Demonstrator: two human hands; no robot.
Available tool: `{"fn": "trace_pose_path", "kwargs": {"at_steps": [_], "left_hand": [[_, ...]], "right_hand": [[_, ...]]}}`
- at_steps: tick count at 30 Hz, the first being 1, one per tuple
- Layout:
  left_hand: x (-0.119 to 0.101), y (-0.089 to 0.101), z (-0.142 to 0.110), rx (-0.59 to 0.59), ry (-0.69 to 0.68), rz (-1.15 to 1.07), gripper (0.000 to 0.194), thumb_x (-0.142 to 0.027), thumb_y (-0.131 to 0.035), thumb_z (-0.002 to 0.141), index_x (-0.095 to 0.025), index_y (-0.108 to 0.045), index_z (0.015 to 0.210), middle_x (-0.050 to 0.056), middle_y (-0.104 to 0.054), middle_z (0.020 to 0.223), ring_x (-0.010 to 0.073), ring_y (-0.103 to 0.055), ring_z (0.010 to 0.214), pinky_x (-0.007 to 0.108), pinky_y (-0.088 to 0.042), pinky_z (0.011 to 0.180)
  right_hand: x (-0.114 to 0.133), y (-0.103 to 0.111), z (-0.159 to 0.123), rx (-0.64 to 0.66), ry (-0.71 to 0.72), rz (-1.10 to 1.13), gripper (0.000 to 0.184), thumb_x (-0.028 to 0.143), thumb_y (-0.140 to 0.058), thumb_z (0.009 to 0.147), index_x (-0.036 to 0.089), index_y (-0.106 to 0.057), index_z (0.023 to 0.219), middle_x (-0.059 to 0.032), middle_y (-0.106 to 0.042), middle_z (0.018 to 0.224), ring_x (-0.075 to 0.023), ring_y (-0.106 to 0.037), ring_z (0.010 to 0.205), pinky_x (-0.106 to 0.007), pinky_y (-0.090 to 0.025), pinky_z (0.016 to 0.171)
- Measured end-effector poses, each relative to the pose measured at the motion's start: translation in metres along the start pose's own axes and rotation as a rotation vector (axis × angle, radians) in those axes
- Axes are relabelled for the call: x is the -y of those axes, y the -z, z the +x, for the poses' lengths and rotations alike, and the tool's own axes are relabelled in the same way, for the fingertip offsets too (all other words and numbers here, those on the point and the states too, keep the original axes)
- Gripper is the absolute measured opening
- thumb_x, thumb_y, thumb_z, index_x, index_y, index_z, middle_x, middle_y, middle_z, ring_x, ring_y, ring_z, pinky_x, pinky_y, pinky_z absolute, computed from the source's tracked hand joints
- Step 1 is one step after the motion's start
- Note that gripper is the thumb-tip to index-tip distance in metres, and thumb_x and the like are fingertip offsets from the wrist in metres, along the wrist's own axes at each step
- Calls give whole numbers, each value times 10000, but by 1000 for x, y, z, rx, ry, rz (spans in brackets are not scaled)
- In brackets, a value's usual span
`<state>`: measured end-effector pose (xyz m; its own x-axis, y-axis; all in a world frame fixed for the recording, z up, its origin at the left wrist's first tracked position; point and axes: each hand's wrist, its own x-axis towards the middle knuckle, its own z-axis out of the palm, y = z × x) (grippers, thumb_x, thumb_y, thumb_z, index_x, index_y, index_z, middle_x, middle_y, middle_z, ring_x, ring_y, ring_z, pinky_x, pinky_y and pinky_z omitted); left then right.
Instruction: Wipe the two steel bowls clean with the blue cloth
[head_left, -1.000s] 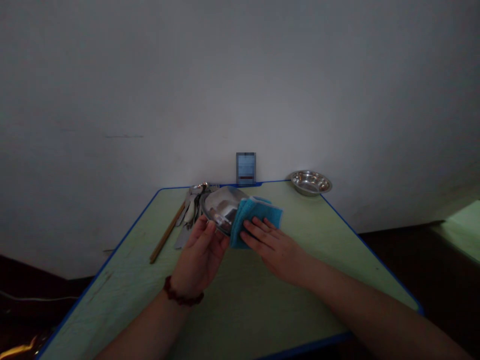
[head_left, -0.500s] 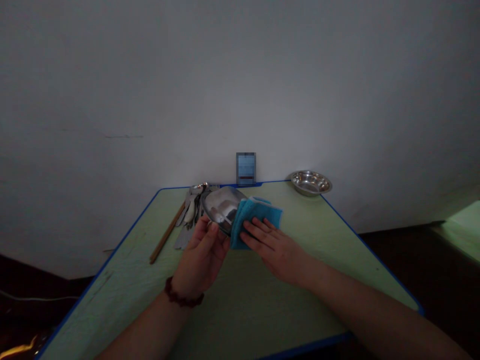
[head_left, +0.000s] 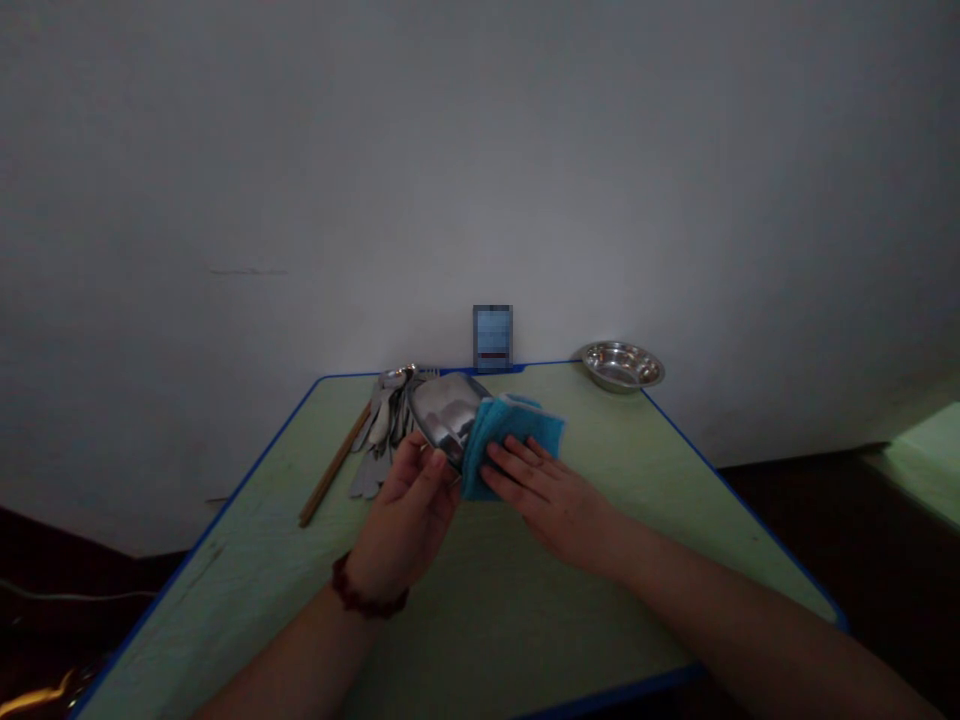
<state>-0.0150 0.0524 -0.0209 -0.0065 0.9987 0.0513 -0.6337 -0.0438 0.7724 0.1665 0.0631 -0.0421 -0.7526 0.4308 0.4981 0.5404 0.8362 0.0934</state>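
A shiny metal bowl is tilted above the table, its near rim pinched between the thumb and fingers of my left hand. My right hand presses a folded blue cloth with a pale edge over the bowl's right side. The fingers lie across the cloth, and the right thumb is hidden. Part of the bowl is covered by the cloth. A dark red beaded bracelet circles my left wrist.
Metal spoons, forks and other cutlery lie in a pile left of the bowl, beside wooden chopsticks. Another metal bowl stands at the far right corner. A blurred-out screen device leans against the wall behind the blue-edged table.
My left hand and the bowl have shifted very slightly to the right. The cloth and my right hand stay almost in the same spot.
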Motion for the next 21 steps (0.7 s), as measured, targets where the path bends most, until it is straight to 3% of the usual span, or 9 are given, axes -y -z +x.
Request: {"fn": "trace_pose_path", "kwargs": {"at_steps": [14, 21], "left_hand": [[-1, -2, 0, 44, 7, 44, 268, -252, -763, 618, -229, -623, 846, -41, -634, 805, 65, -561, 683, 158, -478, 650], [0, 1, 0, 86, 1, 88, 193, -241, -725, 669, -237, -619, 831, -54, -581, 715, 65, -532, 640, 155, -464, 600]], "right_hand": [[1, 1, 2, -8, 2, -4, 477, 69, -331, 869, 143, -378, 1339, -101, -369, 1413, -201, -189, 1354, -433, -286, 1070], [0, -2, 2, -24, 9, 17, 481, 68, -325, 866, 131, -370, 1341, -100, -362, 1418, -206, -142, 1363, -433, -288, 1070]]}}
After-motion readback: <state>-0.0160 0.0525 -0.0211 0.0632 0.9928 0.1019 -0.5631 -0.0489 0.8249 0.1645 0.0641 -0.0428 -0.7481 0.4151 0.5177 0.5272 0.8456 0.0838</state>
